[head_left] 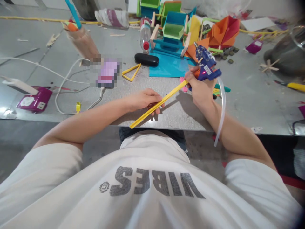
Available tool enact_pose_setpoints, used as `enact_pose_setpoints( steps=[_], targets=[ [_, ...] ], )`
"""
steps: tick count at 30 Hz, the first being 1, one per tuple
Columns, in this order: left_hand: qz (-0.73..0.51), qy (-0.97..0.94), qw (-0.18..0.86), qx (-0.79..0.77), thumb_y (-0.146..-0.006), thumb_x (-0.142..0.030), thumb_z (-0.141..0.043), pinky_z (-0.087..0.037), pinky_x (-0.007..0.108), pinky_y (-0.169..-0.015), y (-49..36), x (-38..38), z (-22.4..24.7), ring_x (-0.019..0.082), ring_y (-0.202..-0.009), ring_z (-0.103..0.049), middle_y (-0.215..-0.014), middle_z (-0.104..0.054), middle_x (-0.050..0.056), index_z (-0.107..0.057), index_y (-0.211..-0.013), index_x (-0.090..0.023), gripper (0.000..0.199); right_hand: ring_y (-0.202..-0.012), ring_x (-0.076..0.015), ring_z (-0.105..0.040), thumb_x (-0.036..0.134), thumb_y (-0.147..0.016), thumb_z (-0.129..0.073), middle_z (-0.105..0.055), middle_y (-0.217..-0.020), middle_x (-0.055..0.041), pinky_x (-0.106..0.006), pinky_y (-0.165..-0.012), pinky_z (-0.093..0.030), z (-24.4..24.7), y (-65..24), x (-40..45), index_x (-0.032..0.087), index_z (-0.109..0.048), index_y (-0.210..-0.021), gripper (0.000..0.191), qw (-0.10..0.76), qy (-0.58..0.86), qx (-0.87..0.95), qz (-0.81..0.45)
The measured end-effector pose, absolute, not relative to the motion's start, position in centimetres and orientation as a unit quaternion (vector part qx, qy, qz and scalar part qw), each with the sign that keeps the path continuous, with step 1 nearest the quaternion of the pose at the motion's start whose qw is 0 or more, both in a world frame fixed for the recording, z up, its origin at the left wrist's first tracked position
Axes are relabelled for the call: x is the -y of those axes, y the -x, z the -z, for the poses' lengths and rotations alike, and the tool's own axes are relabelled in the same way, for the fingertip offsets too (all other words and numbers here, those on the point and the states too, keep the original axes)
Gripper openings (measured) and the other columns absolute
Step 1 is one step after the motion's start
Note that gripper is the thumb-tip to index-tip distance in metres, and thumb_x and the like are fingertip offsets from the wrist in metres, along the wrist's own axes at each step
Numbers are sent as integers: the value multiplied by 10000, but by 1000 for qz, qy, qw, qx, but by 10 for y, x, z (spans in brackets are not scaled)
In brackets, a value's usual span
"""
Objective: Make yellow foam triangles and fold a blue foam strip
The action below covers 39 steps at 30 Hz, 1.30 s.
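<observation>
My left hand (150,100) is closed around the middle of a folded yellow paper strip (175,91), which slants up to the right over the table's front edge. My right hand (199,85) grips a blue hot glue gun (206,65), its nozzle pointing up and away. The strip's upper end meets the right hand's fingertips. A clear glue stick (222,105) trails from the back of the gun. On the table beyond lies a yellow triangle (131,69) of folded paper, left of a blue sheet (164,69).
A black case (146,59), a plastic bottle (145,33) and a colourful paper-and-wood model (173,30) stand farther back. At left are a phone (108,73) on a white cable, a purple power adapter (35,100) and a brown cup (82,41). A yellow-handled cutter (295,86) lies at right.
</observation>
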<state>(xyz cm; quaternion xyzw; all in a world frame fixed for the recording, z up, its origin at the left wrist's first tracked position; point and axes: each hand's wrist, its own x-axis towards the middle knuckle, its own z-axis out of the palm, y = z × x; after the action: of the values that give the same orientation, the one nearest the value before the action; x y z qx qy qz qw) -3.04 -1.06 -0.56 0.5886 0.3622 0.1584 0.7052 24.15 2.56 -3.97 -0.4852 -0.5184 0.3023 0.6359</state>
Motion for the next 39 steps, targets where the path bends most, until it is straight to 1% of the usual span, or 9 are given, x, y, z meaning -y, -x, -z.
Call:
enact_pose_setpoints(
  steps=[9,13,19,25,27,30,34,38,39],
  targets=[
    [-169,-601,681,-383,-1077,-313,-720,-586,228,-604,24,14,3,128,-548,-727,-695,-796,65,-812,-880,-136,280,-639,-169,-599,637,-812,-1007,-699,-819,45,-395,-595,-492,39,-231,-19,331,-694,-960,462,620,469,548,-308],
    [-171,-606,677,-381,-1030,-241,-741,-589,220,-600,26,15,1,126,-556,-741,-736,-829,80,-808,-838,-133,231,-669,-186,-608,721,-778,-1002,-689,-791,51,-403,-599,-493,41,-232,-21,330,-674,-970,545,640,469,530,-298],
    [-176,-604,679,-377,-965,-205,-788,-628,252,-630,28,13,-1,168,-625,-799,-790,-854,125,-813,-798,-125,186,-845,-271,-674,867,-753,-930,-704,-830,15,-520,-776,-563,38,-234,-21,379,-669,-979,598,644,491,511,-288],
    [-177,-617,667,-379,-944,-182,-786,-617,242,-629,34,11,-3,173,-659,-814,-805,-859,129,-808,-782,-128,172,-936,-269,-659,838,-786,-934,-706,-895,-5,-500,-816,-559,31,-245,-29,372,-645,-996,587,654,503,498,-268],
    [-176,-615,665,-386,-935,-169,-786,-634,262,-644,35,11,-4,180,-654,-813,-803,-858,129,-800,-774,-129,167,-861,-239,-630,749,-810,-966,-669,-861,9,-458,-758,-532,29,-248,-33,351,-629,-963,543,691,474,484,-252],
    [-178,-619,655,-396,-924,-145,-779,-618,249,-630,34,11,-6,172,-636,-805,-781,-850,116,-780,-735,-136,189,-754,-196,-588,478,-843,-1003,-629,-799,31,-379,-644,-455,25,-252,-38,314,-623,-937,424,728,438,467,-244],
    [-182,-622,642,-409,-909,-138,-762,-592,235,-606,34,12,-8,171,-627,-797,-754,-838,101,-746,-699,-148,211,-687,-145,-577,139,-922,-885,-636,-799,51,-324,-612,-431,16,-259,-43,271,-623,-970,297,744,451,441,-221],
    [-202,-623,639,-404,-892,-174,-801,-575,238,-592,36,11,-12,148,-606,-749,-820,-853,102,-804,-880,-138,38,-623,-121,-555,-10,-937,-764,-660,-784,58,-291,-544,-403,5,-268,-49,255,-614,-925,304,755,480,407,-187],
    [-208,-631,632,-399,-887,-164,-803,-564,239,-584,37,11,-13,135,-580,-717,-821,-850,94,-818,-968,-135,88,-612,-118,-556,-32,-936,-746,-661,-772,63,-281,-524,-393,2,-271,-51,256,-604,-912,322,763,481,394,-178]
  ],
)
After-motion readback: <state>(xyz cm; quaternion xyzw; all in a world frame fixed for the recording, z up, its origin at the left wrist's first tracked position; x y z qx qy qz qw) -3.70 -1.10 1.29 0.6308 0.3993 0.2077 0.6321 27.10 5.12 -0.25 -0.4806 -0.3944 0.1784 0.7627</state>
